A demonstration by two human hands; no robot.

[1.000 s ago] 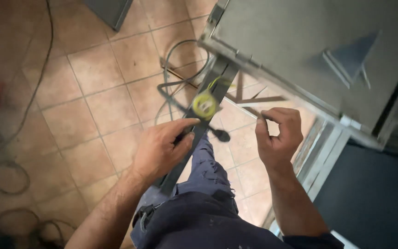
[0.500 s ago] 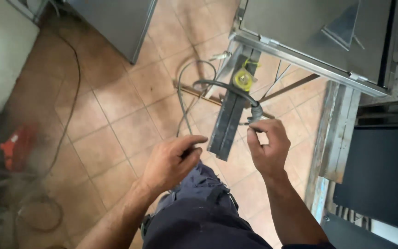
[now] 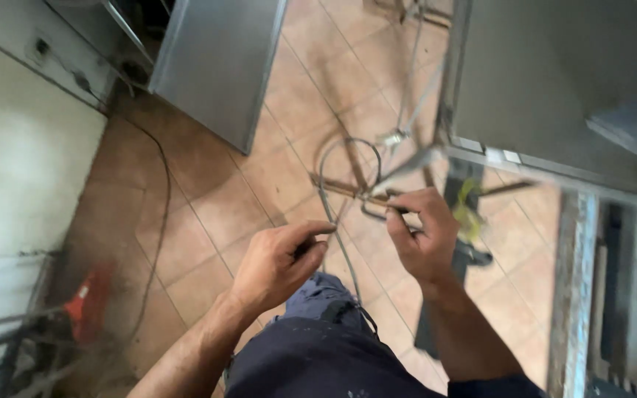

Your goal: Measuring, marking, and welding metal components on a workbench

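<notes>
1. Keep the wire (image 3: pixel 337 221) taut between both hands, feeding it steadily and clear of the table (image 3: pixel 554 81) edge.
2. Left hand (image 3: pixel 278 262): grip curled narrow around the wire's lower run.
3. Right hand (image 3: pixel 422 232): grip pinched shut on a thin pen-like tool (image 3: pixel 407 166), touching the wire loop over the floor (image 3: pixel 208 214).

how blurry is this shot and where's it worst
Head view: motion blur throughout; the left hand and right hand are softly smeared, the thin wire between them streaks, and the red tool at lower left is the haziest.
</notes>
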